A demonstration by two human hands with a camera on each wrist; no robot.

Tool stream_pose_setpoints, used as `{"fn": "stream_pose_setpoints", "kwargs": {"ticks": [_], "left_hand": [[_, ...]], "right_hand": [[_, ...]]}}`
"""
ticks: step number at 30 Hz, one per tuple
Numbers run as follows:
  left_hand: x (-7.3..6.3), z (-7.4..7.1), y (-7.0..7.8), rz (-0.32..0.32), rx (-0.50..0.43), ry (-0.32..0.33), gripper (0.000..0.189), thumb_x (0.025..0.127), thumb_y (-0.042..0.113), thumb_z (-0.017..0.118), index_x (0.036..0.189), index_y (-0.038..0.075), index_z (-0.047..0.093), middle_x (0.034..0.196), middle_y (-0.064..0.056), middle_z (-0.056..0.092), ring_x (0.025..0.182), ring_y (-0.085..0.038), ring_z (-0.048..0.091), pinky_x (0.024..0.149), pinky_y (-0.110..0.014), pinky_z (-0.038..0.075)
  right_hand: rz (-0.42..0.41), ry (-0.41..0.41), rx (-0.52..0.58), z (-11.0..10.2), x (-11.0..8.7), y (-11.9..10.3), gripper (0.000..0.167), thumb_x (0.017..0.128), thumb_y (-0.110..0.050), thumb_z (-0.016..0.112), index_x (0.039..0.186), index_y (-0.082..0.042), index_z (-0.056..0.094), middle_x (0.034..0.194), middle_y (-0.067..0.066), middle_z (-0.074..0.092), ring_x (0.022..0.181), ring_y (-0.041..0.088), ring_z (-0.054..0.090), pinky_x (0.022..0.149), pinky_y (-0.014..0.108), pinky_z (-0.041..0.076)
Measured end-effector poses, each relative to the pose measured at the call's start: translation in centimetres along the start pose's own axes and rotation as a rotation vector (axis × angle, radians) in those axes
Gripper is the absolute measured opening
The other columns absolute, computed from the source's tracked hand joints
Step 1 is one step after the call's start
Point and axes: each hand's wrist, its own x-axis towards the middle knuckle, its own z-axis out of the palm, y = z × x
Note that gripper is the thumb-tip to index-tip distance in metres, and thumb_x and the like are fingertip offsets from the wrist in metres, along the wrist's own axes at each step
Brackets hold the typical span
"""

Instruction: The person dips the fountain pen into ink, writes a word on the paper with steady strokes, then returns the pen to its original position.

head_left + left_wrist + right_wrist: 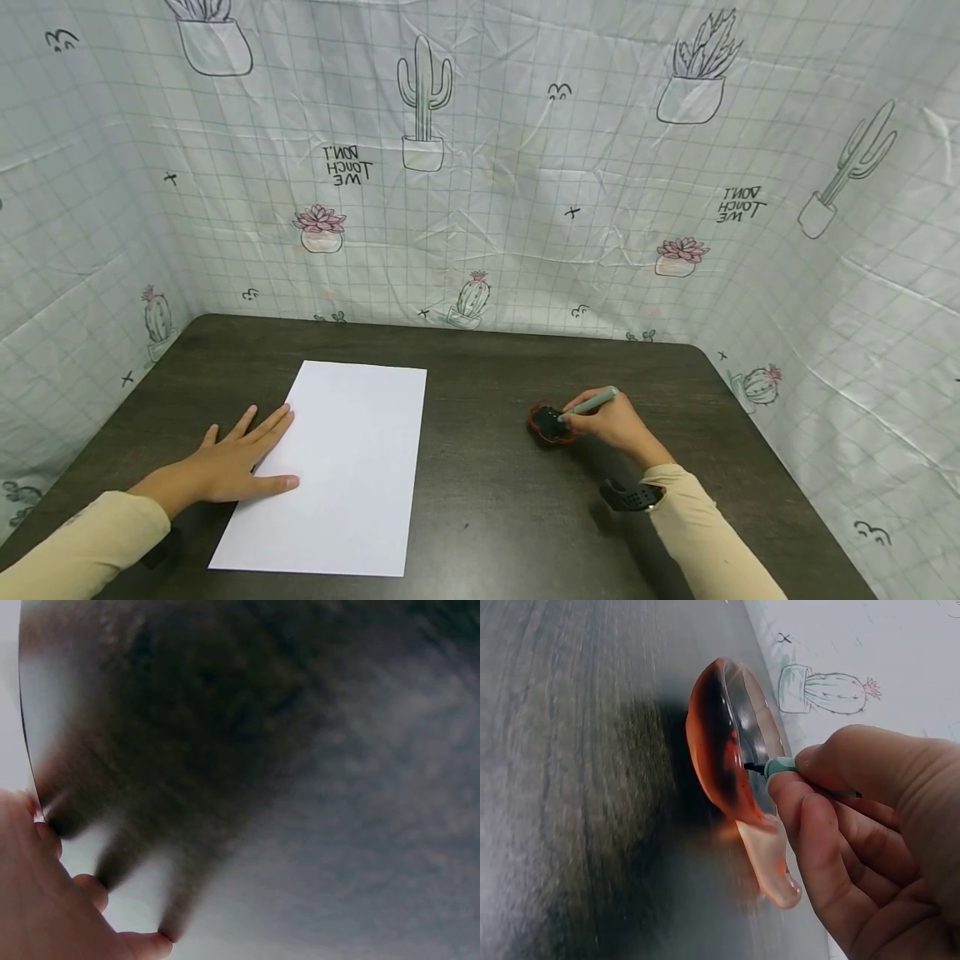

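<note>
My left hand [225, 467] lies with spread fingers on the left edge of a blank white sheet of paper [352, 467]. In the left wrist view, the fingertips of that hand [52, 892] touch the surface beneath them. Over on the right, my right hand [611, 423] pinches a pale green pen [596, 400] between thumb and fingers. Its dark tip points into a small reddish, see-through dish [534, 427] holding black liquid [551, 423]. In the right wrist view, the pen [781, 766] has its tip right at the rim of the dish [709, 750].
A dark wooden table [480, 500] carries everything. Behind it and along both sides hangs a pale gridded cloth [510, 208] printed with cacti. A black band [628, 496] is on the right wrist.
</note>
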Motion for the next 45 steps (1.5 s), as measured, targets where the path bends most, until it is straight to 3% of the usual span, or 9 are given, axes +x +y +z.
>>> {"fn": "stream_pose_setpoints", "kwargs": {"ticks": [4,14,29,35,41,45], "left_hand": [[0.1,0.1,-0.2,-0.002,-0.001,0.003,0.106,0.075,0.079,0.053,0.155,0.023,0.013,0.162,-0.009,0.01,0.142,-0.051,0.0,0.093,-0.082,-0.01],[-0.6,-0.9,1.3,0.007,-0.009,-0.022,0.101,0.08,0.068,0.06,0.153,0.011,0.02,0.16,-0.015,0.012,0.14,-0.055,0.003,0.092,-0.083,-0.005],[-0.6,-1.1,1.4,0.042,-0.034,-0.011,0.1,0.081,0.065,0.061,0.152,0.005,0.022,0.159,-0.017,0.014,0.141,-0.051,0.007,0.098,-0.079,-0.005],[-0.3,-0.5,0.7,0.062,-0.042,0.013,0.102,0.08,0.068,0.059,0.152,0.007,0.022,0.159,-0.016,0.014,0.142,-0.051,0.006,0.099,-0.078,-0.005],[0.2,0.5,-0.5,0.055,-0.016,0.025,0.103,0.079,0.073,0.056,0.155,0.016,0.016,0.161,-0.011,0.012,0.143,-0.049,0.006,0.099,-0.078,-0.006],[0.2,0.4,-0.4,0.052,-0.016,0.019,0.103,0.079,0.073,0.056,0.155,0.015,0.017,0.161,-0.011,0.011,0.143,-0.049,0.006,0.1,-0.077,-0.006]], "right_hand": [[0.007,0.007,-0.013,-0.2,-0.4,0.1,0.011,0.084,-0.009,0.074,0.092,-0.002,0.073,0.079,0.007,0.071,0.068,0.017,0.068,0.061,0.031,0.057],[-0.03,-0.031,-0.007,0.2,-1.1,-0.5,0.01,0.084,-0.011,0.074,0.091,-0.004,0.073,0.08,0.007,0.071,0.071,0.018,0.068,0.061,0.028,0.056],[0.003,0.045,-0.094,1.0,-0.3,-0.5,0.008,0.086,-0.016,0.072,0.092,-0.01,0.075,0.082,0.001,0.071,0.068,0.016,0.063,0.058,0.031,0.052],[0.025,0.06,-0.073,0.7,-0.4,-0.2,0.011,0.086,-0.016,0.072,0.094,-0.008,0.074,0.082,0.004,0.072,0.069,0.016,0.066,0.058,0.031,0.053],[0.027,0.062,-0.08,0.4,-0.7,0.0,0.011,0.086,-0.015,0.072,0.093,-0.007,0.074,0.081,0.004,0.072,0.068,0.016,0.066,0.058,0.031,0.052],[0.023,0.059,-0.089,0.3,-0.9,0.1,0.01,0.086,-0.014,0.072,0.093,-0.007,0.074,0.08,0.004,0.071,0.067,0.016,0.066,0.057,0.031,0.053]]}}
